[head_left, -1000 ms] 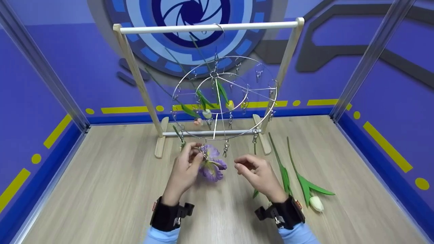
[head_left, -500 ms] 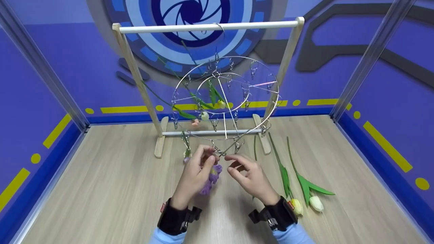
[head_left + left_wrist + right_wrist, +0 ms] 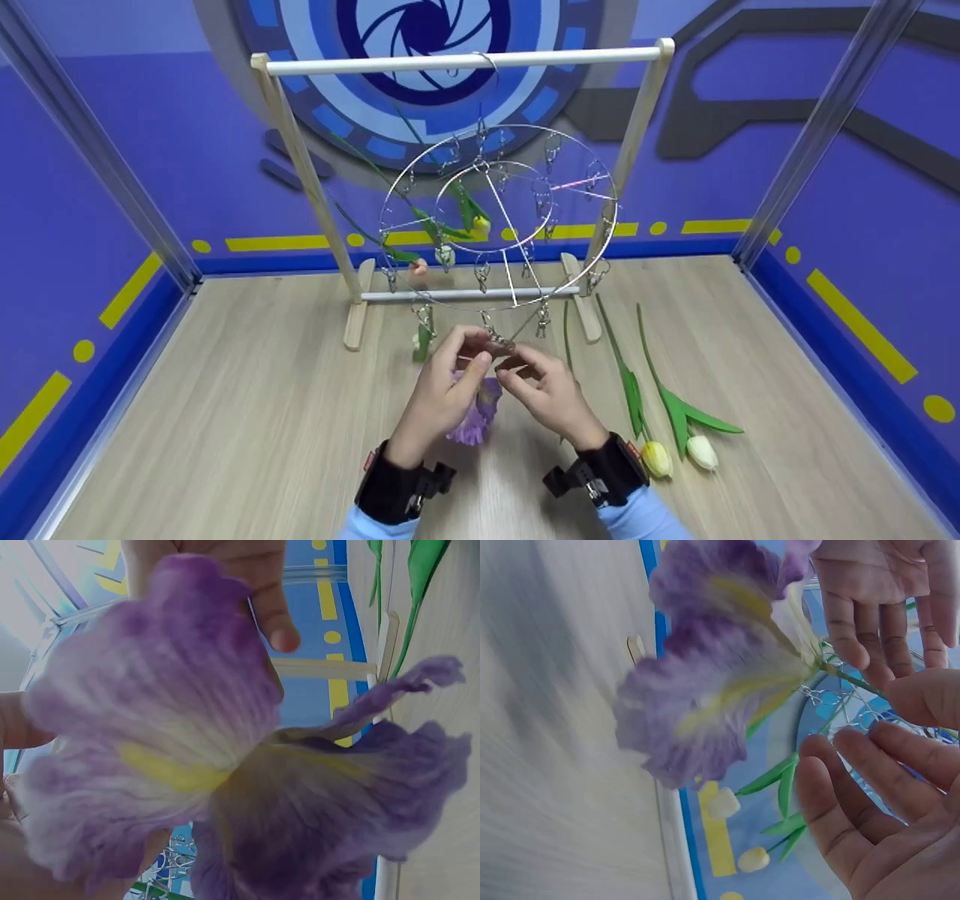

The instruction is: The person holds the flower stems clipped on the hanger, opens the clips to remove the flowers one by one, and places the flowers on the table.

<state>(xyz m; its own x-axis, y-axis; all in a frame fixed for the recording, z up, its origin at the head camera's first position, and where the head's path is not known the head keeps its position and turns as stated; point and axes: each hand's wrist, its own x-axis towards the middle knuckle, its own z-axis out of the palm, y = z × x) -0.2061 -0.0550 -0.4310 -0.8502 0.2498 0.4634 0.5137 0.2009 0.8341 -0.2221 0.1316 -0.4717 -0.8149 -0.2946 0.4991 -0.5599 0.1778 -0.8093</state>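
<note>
An artificial purple iris hangs head-down beneath a metal clip at the front of a round clip hanger. My left hand holds the clip between thumb and fingers, the bloom just below its palm. Close beside it, my right hand has loosely bent fingers at the clip and stem; a gap shows between its thumb and index finger. In the right wrist view the iris stem runs behind the right thumb. Petals cover much of the left wrist view.
A wooden stand carries the hanger on its white bar. Tulips in white, yellow and peach hang at the back. On the table at right lie a yellow tulip and a white tulip.
The hanger has turned, carrying the front clip and iris rightward with my left hand. My right hand has moved left to meet it. The hanging tulips have shifted left.
</note>
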